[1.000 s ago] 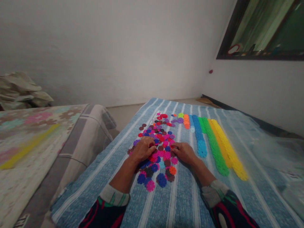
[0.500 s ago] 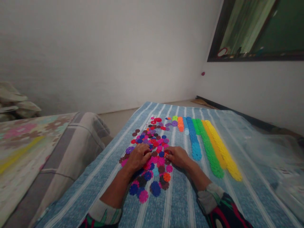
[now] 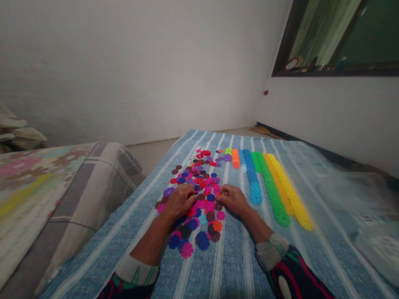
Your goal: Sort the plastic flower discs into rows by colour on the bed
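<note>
Many flower-shaped plastic discs in pink, red, purple, brown and dark blue lie in a loose pile, among them a blue disc (image 3: 202,241) and a pink disc (image 3: 187,250) near its front. On the pile's left side rests my left hand (image 3: 181,201), fingers bent and thumb apart, touching discs with nothing visibly gripped. At the right edge of the pile, my right hand (image 3: 233,200) pinches an orange disc (image 3: 219,195) between thumb and fingers. Another orange disc (image 3: 217,226) lies closer to me.
Sorted, overlapping rows stand to the right: an orange row (image 3: 236,159), a blue row (image 3: 251,168), a green row (image 3: 271,189) and a yellow row (image 3: 289,191). Clear plastic bags (image 3: 352,189) lie farther right on the striped cloth (image 3: 124,236). A covered surface (image 3: 71,182) stands left.
My right hand has lifted slightly away from the pile, with the orange disc now showing in its pinch. My left hand has stayed nearly still. The whole view has tilted slightly.
</note>
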Action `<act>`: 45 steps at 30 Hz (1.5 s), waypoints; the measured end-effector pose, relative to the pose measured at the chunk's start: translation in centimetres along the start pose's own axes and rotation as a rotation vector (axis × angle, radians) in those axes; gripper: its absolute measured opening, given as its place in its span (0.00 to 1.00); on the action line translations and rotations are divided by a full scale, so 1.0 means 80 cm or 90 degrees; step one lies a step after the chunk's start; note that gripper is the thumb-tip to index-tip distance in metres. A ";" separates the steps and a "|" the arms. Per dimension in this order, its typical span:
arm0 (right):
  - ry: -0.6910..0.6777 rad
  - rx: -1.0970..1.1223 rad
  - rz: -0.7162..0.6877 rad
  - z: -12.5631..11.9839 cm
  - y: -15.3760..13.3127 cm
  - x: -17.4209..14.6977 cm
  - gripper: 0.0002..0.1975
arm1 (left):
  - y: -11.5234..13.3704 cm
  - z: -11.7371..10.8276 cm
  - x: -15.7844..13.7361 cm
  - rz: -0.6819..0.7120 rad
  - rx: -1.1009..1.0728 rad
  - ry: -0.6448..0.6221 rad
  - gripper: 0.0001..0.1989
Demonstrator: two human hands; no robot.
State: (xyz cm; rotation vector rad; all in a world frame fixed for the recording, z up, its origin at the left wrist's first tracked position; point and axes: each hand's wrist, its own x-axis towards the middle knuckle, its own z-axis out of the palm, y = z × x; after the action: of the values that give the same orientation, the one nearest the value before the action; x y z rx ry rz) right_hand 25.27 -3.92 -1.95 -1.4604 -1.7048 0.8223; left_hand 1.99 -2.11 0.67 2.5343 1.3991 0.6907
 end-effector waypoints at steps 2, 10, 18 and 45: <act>-0.016 0.135 0.046 -0.002 0.003 0.000 0.07 | 0.000 0.000 0.001 0.010 -0.003 -0.002 0.08; -0.030 0.396 0.115 -0.017 0.004 -0.002 0.14 | 0.036 -0.005 -0.005 0.127 -0.112 0.017 0.06; -0.004 0.420 0.086 -0.012 0.006 -0.002 0.14 | 0.087 0.016 -0.017 0.245 -0.086 -0.144 0.12; -0.211 0.518 0.064 -0.009 0.001 -0.013 0.15 | 0.085 0.020 -0.012 -0.141 -0.420 0.019 0.19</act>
State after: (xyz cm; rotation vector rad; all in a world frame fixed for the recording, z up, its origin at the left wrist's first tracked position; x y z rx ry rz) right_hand 26.01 -4.92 -1.72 -0.8722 -1.2573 1.6440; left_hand 7.44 -6.51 1.38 1.8382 1.1783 0.9557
